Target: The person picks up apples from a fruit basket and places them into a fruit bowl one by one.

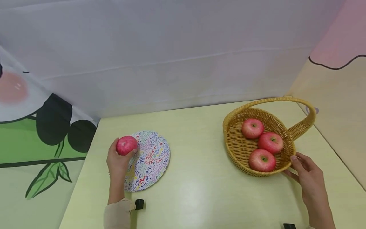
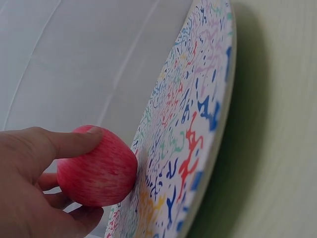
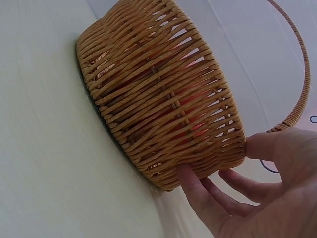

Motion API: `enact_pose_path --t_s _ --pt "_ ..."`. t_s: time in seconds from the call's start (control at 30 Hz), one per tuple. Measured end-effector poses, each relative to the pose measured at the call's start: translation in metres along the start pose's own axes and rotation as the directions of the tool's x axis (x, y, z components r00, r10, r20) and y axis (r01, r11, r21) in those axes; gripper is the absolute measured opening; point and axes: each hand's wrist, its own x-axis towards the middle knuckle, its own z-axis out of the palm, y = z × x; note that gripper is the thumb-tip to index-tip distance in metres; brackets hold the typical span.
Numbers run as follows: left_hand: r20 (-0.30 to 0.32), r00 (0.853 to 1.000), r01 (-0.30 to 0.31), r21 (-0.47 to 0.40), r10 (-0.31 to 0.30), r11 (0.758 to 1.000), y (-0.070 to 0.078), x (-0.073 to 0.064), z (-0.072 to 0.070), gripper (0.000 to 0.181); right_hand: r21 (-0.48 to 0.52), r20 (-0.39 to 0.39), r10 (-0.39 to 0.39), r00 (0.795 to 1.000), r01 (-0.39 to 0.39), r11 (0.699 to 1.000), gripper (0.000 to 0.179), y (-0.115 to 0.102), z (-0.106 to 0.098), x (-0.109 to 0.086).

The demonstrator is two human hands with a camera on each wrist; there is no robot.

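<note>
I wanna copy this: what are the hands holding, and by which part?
The left hand holds an apple round its sides. The right hand holds the basket by its rim and outer side.

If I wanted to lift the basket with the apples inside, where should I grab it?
Probably the top middle of the handle, coming from above: it arches high over the basket, clear of the three apples inside, and looks thin enough to curl your fingers round.
</note>
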Motion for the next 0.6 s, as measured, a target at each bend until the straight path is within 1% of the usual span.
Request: enact_pose_path --t_s 0.1,0.23,0.33,0.5,0.6 --pt "0.001 1.0 -0.016 0.007 0.016 1.0 -0.0015 0.0012 0.0006 0.093 -0.019 0.002 0.006 1.0 -0.006 1.0 0.022 -0.0005 0.0013 0.0005" --pt "0.007 0.999 -0.042 0.025 0.042 0.999 -0.0029 0.0032 0.0008 0.093 -0.02 0.005 0.01 1.0 -0.01 1.0 0.023 -0.0012 0.0027 0.0011" --pt "0.027 0.999 -0.042 0.04 0.041 0.998 -0.0029 0.0046 0.0002 0.094 -0.013 0.006 0.015 1.0 -0.015 1.0 0.023 -0.0018 0.0024 0.0011" --pt "0.053 0.998 -0.025 0.06 0.021 0.998 -0.0013 0.0063 -0.0008 0.096 -0.016 0.001 0.033 0.999 -0.033 0.999 0.022 -0.0015 -0.0004 -0.0001" --pt "0.065 0.997 -0.037 0.07 0.033 0.997 -0.0016 0.0076 -0.0009 0.096 -0.024 -0.008 0.043 0.999 -0.043 0.999 0.022 -0.0008 -0.0012 -0.0002"
